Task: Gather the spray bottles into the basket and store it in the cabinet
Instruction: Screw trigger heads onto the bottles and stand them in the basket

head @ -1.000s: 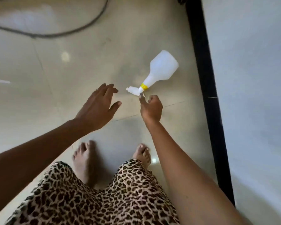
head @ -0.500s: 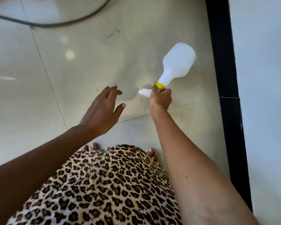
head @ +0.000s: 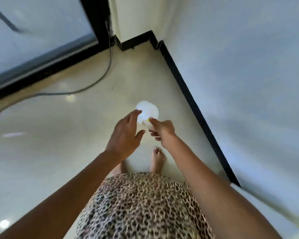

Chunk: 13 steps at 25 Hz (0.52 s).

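Right hand [head: 162, 129] is wrapped around the spray head of the white spray bottle [head: 148, 112], holding it up in the air over the floor [head: 59, 135], with the round bottom of the bottle pointing away from the camera. A bit of yellow shows at the neck. Left hand [head: 126, 135] is spread wide, fingers loose, fingertips right at the bottle's side; can't tell if they actually touch. It's all a bit blurry. Bare feet [head: 156, 158] stand below on the pale tile, near the black baseboard [head: 188, 94] along the wall. A gray cable [head: 100, 78] snakes across the floor further back.
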### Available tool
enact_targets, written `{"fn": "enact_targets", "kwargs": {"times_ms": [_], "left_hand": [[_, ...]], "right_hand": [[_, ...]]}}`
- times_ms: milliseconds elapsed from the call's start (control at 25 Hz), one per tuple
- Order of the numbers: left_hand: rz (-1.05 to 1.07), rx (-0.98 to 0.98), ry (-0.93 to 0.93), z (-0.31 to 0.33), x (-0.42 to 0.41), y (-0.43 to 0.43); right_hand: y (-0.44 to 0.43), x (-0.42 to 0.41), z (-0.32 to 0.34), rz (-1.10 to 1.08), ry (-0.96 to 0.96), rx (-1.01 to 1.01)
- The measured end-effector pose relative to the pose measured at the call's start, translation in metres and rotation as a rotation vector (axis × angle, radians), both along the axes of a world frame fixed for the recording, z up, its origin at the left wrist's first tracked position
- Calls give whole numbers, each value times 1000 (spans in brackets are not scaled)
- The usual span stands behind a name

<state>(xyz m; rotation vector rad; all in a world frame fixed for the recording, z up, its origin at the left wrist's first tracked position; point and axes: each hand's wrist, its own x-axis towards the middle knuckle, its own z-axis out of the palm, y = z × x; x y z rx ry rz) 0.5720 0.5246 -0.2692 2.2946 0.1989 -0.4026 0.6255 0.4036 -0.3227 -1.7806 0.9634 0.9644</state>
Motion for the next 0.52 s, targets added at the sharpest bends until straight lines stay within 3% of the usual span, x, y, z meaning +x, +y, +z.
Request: {"fn": "enact_targets", "kwargs": {"times_ms": [320, 520], "left_hand": [[-106, -167, -189, 226, -27, -16], [-122, -208, -309, 300, -67, -53]], "right_hand": [[-32, -28, 271, 91, -173, 93], [-81, -81, 370, 63, -318, 134]]}}
